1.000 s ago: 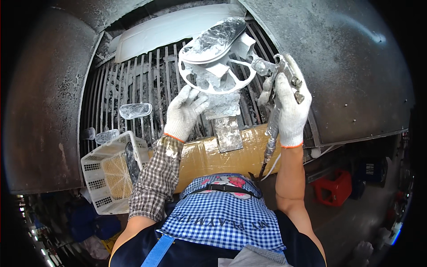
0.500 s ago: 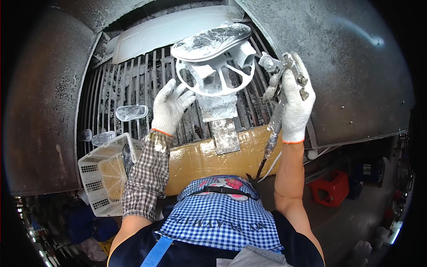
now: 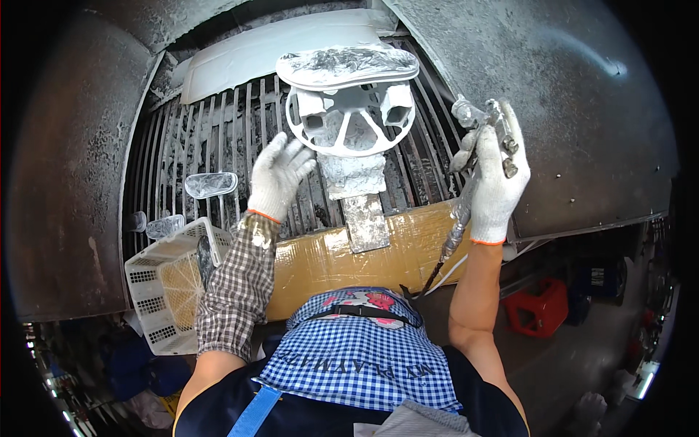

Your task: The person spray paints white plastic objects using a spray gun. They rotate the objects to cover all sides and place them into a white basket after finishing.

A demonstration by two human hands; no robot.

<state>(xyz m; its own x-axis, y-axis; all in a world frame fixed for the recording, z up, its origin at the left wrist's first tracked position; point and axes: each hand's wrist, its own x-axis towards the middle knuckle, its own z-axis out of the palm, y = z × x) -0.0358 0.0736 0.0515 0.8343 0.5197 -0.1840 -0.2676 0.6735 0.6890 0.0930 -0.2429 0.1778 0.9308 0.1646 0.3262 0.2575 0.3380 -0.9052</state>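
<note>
My right hand, in a white knit glove, grips a spray gun wrapped and crusted with pale coating. Its nozzle end points up and to the left, and a wrapped hose hangs below. My left hand, gloved too, has its fingers spread and holds nothing; it hovers just left of a white spoked turntable. On top of that wheel, two block-like supports carry a long rounded piece with a silvery, foil-like top and white rim. Neither hand touches the piece.
Slatted metal bars lie under the turntable, between dark booth walls. Small foil-topped oval pieces are at left, beside a white plastic basket. Tape-covered cardboard lines the front edge. A red stool stands lower right.
The turntable and the piece on it have rotated, so the piece now lies nearly level across the view. My right hand has shifted slightly right and down with the spray gun.
</note>
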